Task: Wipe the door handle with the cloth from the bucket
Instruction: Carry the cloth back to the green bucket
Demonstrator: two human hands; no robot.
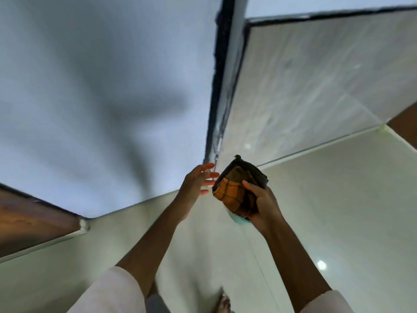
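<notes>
Both my sleeves sit lowest in view, pale and pushed up, I think to keep them off the damp cloth. Beyond them the white wall (pixel 94 91) fills the left side, meeting a tiled wall (pixel 316 86) at a dark vertical seam, with the glossy floor (pixel 338 211) below. No door handle shows from here, so I judge the wiping has not started. My right hand (pixel 265 203) is clenched around the folded orange checked cloth (pixel 234 192), bunched into a pad so it presents one firm face. Something pale blue peeks under it, perhaps the bucket; I cannot tell. My left hand (pixel 198 182) is released, fingers spread just beside the cloth, seemingly ready to help refold it.
</notes>
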